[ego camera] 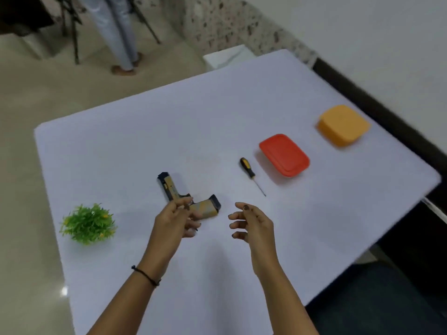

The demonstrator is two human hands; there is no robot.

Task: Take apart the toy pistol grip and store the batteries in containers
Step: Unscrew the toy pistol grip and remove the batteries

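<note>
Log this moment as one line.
left hand: holds toy pistol | right hand: open, empty | screwdriver: on table, untouched | red box, orange box: closed

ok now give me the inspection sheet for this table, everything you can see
surface: white table, blurred at the right edge
job's things: toy pistol in one piece near the front; screwdriver beside the red container, lid on; orange container further right, inside not visible; batteries not seen
clutter: small green plant at the left
grips: left grip at the toy pistol, hold unclear; right grip open, holding nothing
cables: nothing seen
surroundings: tripod legs and a standing person beyond the table; white box at the far edge
</note>
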